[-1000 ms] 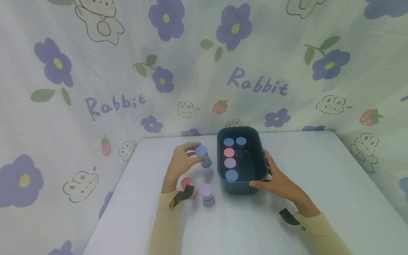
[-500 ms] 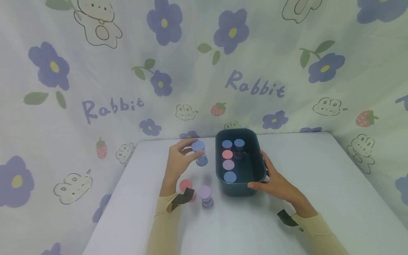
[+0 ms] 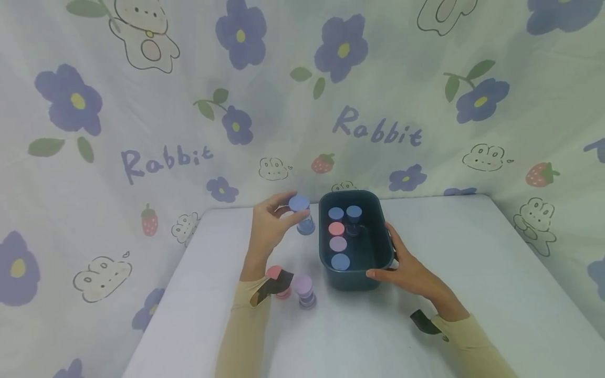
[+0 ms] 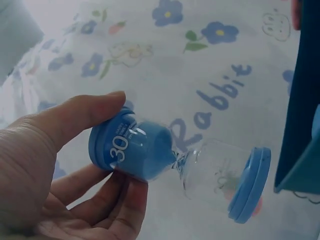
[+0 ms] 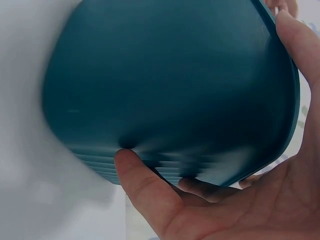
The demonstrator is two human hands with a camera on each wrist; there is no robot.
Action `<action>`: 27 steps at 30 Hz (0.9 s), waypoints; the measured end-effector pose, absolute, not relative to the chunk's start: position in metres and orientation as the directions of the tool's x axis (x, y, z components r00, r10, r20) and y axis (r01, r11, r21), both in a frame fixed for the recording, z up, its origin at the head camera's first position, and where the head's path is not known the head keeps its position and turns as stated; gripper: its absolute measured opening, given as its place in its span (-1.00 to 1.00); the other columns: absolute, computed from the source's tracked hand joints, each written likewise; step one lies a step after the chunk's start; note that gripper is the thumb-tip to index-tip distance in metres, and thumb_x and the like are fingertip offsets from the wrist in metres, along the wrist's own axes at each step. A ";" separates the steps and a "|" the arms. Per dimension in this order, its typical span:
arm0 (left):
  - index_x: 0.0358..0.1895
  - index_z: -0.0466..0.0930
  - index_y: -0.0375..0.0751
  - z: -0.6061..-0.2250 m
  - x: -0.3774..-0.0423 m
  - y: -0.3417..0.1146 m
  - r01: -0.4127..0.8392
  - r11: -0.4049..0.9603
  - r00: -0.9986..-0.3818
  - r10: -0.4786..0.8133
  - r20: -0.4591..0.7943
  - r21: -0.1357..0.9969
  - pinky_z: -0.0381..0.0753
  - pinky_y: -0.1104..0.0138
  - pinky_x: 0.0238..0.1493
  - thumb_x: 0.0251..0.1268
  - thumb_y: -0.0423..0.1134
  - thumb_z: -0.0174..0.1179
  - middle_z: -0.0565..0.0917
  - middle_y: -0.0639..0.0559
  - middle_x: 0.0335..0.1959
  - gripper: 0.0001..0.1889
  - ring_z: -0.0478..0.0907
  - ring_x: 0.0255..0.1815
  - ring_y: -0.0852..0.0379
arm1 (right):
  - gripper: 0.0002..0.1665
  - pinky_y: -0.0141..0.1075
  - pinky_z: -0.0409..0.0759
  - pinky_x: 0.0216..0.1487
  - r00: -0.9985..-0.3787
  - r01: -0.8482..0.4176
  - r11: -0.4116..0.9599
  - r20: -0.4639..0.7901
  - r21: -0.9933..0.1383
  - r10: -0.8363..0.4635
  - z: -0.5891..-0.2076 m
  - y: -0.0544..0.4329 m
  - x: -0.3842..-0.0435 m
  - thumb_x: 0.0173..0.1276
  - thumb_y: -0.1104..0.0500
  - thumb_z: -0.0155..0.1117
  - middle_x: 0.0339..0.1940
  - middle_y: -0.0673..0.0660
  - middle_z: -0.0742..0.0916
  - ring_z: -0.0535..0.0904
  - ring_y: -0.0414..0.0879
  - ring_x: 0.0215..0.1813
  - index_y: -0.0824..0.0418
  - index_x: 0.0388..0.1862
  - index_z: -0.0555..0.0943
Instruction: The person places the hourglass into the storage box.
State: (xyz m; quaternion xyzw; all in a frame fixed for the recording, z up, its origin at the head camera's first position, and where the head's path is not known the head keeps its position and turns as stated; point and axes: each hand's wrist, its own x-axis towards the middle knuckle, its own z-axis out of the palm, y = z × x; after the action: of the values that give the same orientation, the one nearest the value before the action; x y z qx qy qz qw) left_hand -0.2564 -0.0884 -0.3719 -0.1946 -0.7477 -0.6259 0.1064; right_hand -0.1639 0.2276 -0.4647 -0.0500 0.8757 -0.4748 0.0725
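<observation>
My left hand [image 3: 269,223] pinches a blue hourglass [image 3: 305,224] by one cap, left of the teal bin [image 3: 354,281] and apart from it. In the left wrist view the hourglass [image 4: 150,150] shows the number 30, with blue sand in the bulb nearest the hand. My right hand [image 3: 418,273] grips the bin's near right corner, thumb at the front rim and fingers along the right side. Several hourglasses stand inside the bin: a row along its left wall with a pink one [image 3: 336,229] and a purple one [image 3: 337,243], plus a blue one [image 3: 354,213] at the back.
On the white table [image 3: 350,336], a purple hourglass [image 3: 304,291] stands in front of the bin's left side. A pink hourglass [image 3: 282,290] is beside it, partly covered by the left wrist's black strap [image 3: 275,283]. A printed curtain [image 3: 293,105] hangs behind the table.
My left hand has lifted the blue hourglass and moved it slightly toward the back, still left of the bin. My right hand keeps its grip on the bin. The head view has shifted a little.
</observation>
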 end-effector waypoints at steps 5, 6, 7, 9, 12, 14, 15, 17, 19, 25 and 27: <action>0.20 0.66 -0.33 -0.359 -0.257 -0.078 0.443 0.105 -0.888 0.187 0.420 0.890 0.67 0.38 0.28 0.09 -0.40 0.53 0.72 -0.21 0.18 -0.46 0.71 0.09 0.00 | 0.51 0.42 0.41 0.39 -0.984 -0.017 0.539 -0.082 -0.842 -0.159 -0.465 0.228 -0.163 0.16 -0.25 0.55 0.76 0.29 -0.09 0.01 0.57 0.64 -0.21 0.71 -0.37; 0.20 0.66 -0.33 -0.356 -0.258 -0.075 0.447 0.095 -0.884 0.197 0.423 0.889 0.68 0.37 0.27 0.09 -0.40 0.53 0.72 -0.22 0.18 -0.46 0.71 0.09 -0.02 | 0.51 0.42 0.41 0.38 -0.984 -0.017 0.537 -0.081 -0.844 -0.159 -0.465 0.228 -0.163 0.16 -0.25 0.55 0.76 0.29 -0.09 0.01 0.57 0.64 -0.21 0.71 -0.37; 0.21 0.66 -0.33 -0.354 -0.258 -0.073 0.450 0.087 -0.881 0.209 0.425 0.889 0.68 0.38 0.26 0.09 -0.41 0.52 0.72 -0.22 0.18 -0.46 0.71 0.09 -0.04 | 0.51 0.42 0.41 0.38 -0.984 -0.015 0.535 -0.083 -0.845 -0.159 -0.465 0.228 -0.163 0.16 -0.25 0.55 0.76 0.29 -0.09 0.01 0.57 0.64 -0.21 0.71 -0.37; 0.22 0.65 -0.34 -0.350 -0.260 -0.068 0.448 0.070 -0.877 0.229 0.423 0.891 0.70 0.38 0.23 0.10 -0.42 0.52 0.71 -0.23 0.18 -0.46 0.71 0.11 -0.08 | 0.51 0.42 0.41 0.38 -0.984 -0.014 0.535 -0.084 -0.845 -0.159 -0.465 0.228 -0.163 0.16 -0.25 0.55 0.76 0.29 -0.09 0.01 0.57 0.64 -0.22 0.71 -0.38; 0.22 0.65 -0.33 -0.347 -0.263 -0.060 0.445 0.059 -0.873 0.253 0.418 0.893 0.70 0.33 0.25 0.10 -0.42 0.51 0.70 -0.23 0.19 -0.46 0.70 0.14 -0.10 | 0.51 0.43 0.40 0.39 -0.983 -0.010 0.536 -0.088 -0.844 -0.158 -0.466 0.228 -0.163 0.16 -0.26 0.55 0.76 0.28 -0.10 0.00 0.57 0.64 -0.23 0.71 -0.38; 0.23 0.64 -0.34 -0.346 -0.265 -0.055 0.446 0.051 -0.869 0.265 0.418 0.894 0.69 0.25 0.28 0.11 -0.42 0.51 0.70 -0.22 0.19 -0.46 0.69 0.16 -0.09 | 0.50 0.44 0.38 0.39 -0.983 -0.011 0.533 -0.090 -0.846 -0.162 -0.466 0.228 -0.163 0.17 -0.24 0.54 0.76 0.28 -0.11 -0.01 0.57 0.64 -0.22 0.71 -0.39; 0.23 0.65 -0.32 -0.346 -0.266 -0.053 0.447 0.051 -0.867 0.269 0.419 0.893 0.69 0.22 0.30 0.11 -0.41 0.51 0.71 -0.21 0.19 -0.46 0.68 0.17 -0.08 | 0.50 0.44 0.38 0.39 -0.983 -0.010 0.532 -0.090 -0.847 -0.161 -0.467 0.228 -0.163 0.17 -0.24 0.54 0.76 0.28 -0.11 -0.01 0.57 0.64 -0.23 0.71 -0.39; 0.24 0.64 -0.32 -0.346 -0.269 -0.048 0.453 0.051 -0.862 0.279 0.423 0.890 0.67 0.17 0.33 0.13 -0.39 0.51 0.71 -0.20 0.19 -0.46 0.67 0.19 -0.07 | 0.49 0.46 0.36 0.40 -0.982 -0.012 0.528 -0.089 -0.849 -0.165 -0.467 0.228 -0.162 0.18 -0.23 0.54 0.76 0.27 -0.11 -0.01 0.57 0.64 -0.22 0.71 -0.38; 0.24 0.64 -0.29 -0.346 -0.271 -0.042 0.453 0.056 -0.860 0.290 0.420 0.890 0.66 0.17 0.34 0.14 -0.35 0.51 0.71 -0.18 0.19 -0.46 0.67 0.20 -0.05 | 0.49 0.46 0.36 0.40 -0.982 -0.016 0.527 -0.087 -0.850 -0.170 -0.467 0.228 -0.162 0.18 -0.23 0.54 0.76 0.28 -0.11 -0.01 0.57 0.64 -0.22 0.71 -0.39; 0.23 0.67 -0.22 -0.347 -0.280 -0.027 0.436 0.097 -0.864 0.324 0.386 0.895 0.66 0.25 0.32 0.15 -0.25 0.52 0.72 -0.11 0.20 -0.47 0.70 0.22 -0.02 | 0.50 0.45 0.36 0.41 -0.980 -0.027 0.522 -0.080 -0.853 -0.180 -0.466 0.228 -0.161 0.18 -0.24 0.54 0.76 0.28 -0.13 -0.02 0.58 0.65 -0.22 0.71 -0.39; 0.22 0.67 -0.25 -0.347 -0.283 -0.021 0.435 0.107 -0.864 0.331 0.380 0.894 0.67 0.24 0.31 0.14 -0.24 0.53 0.72 -0.13 0.19 -0.47 0.70 0.21 -0.04 | 0.50 0.45 0.37 0.41 -0.980 -0.028 0.523 -0.079 -0.852 -0.181 -0.466 0.228 -0.161 0.18 -0.24 0.54 0.76 0.28 -0.12 -0.01 0.58 0.64 -0.22 0.71 -0.39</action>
State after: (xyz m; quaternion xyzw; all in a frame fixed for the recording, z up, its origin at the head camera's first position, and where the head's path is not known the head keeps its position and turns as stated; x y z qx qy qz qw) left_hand -0.2828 -0.0213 -0.3468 -0.2577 -0.7428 -0.6165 0.0422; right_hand -0.1611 0.2280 -0.4657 -0.0599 0.8691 -0.4846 0.0790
